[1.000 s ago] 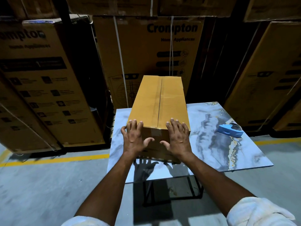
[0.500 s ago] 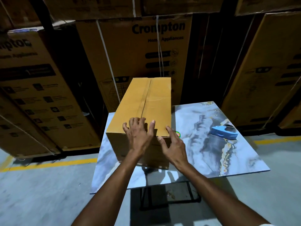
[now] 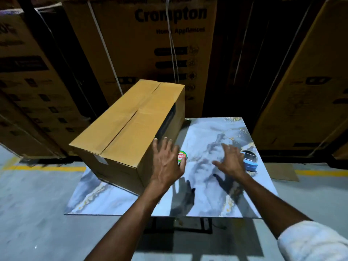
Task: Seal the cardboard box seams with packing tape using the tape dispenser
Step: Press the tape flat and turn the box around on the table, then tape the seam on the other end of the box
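Dim warehouse aisle: tall printed cartons (image 3: pixel 169 53) stacked close behind, grey floor (image 3: pixel 37 223) with a yellow line (image 3: pixel 47 168), a marble-patterned table (image 3: pixel 207 204) in the middle.

Compared with half a second ago, no longer on top of the cardboard box (image 3: pixel 128 129): left hand (image 3: pixel 165 162) down at the box's right side wall, fingers straight and together, fingertips up against the dark printed panel there, gripping nothing. Palm contact with the cardboard unclear.

Right hand (image 3: pixel 230 161) off the box altogether and swung outward, now above the bare tabletop with fingers spread and relaxed, empty, its shadow on the table below. Just past its fingertips and partly covered by them, the blue tape dispenser (image 3: pixel 250 161) near the table's right edge; touching it or not, cannot tell. White sleeve (image 3: pixel 310 242) on that forearm.

Between the two hands, just beside the left thumb, a small round green and red sticker (image 3: pixel 182 156) on the tabletop.

Left of the left hand, the box turned since the earlier view: then nearly square to the person, now diagonal, one corner pointing toward the table's near edge, far end out over the table's back left. Closed on top, two flaps meeting along a centre seam (image 3: pixel 131 117); contents hidden. A pale patch on the near end face, too blurred to read.
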Available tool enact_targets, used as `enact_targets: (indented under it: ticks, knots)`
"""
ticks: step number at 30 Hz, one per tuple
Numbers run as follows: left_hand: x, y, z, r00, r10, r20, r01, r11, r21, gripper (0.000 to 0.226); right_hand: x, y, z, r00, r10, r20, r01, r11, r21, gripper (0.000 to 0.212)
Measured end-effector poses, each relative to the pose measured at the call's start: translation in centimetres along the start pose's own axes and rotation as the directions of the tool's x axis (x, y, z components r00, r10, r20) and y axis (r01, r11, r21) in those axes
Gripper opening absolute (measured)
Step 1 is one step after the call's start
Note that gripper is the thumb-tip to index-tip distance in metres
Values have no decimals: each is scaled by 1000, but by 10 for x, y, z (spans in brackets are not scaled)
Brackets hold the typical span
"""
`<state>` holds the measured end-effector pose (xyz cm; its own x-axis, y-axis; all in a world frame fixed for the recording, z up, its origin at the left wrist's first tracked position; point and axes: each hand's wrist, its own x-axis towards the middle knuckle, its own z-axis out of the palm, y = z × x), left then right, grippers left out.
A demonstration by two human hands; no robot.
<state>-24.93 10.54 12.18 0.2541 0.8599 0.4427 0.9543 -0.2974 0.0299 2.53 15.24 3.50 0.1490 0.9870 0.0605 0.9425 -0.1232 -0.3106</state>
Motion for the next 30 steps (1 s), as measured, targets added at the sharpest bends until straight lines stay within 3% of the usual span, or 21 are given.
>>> enact_targets:
  ticks: [4,8,16,19,24,27,30]
  knots:
    - [-2,31,34,995,8,95,-1,998,-69,50,41,77,-10,952,183,247,-128,967,-222,122]
    - [5,41,49,992,-46,116,57,994,-94,51,53,107,-5,906,166,389,-82,971,-223,107]
    - [13,38,46,990,-74,122,84,993,-78,51,58,128,9,949,106,296,-80,992,-100,83]
    - [17,25,21,996,-87,33,89,994,-68,52,54,121,6,971,81,227,-55,992,-115,76]
    - [26,-35,-38,974,-142,-177,142,990,-12,48,42,63,-22,998,-41,43,38,997,72,71]
    - [28,-98,-65,918,-325,-227,318,946,-68,46,35,-11,-64,989,-143,-22,145,979,143,67]
    - [20,-183,-77,792,-581,-191,564,814,-140,51,20,-91,-106,957,-284,-52,288,923,254,61]
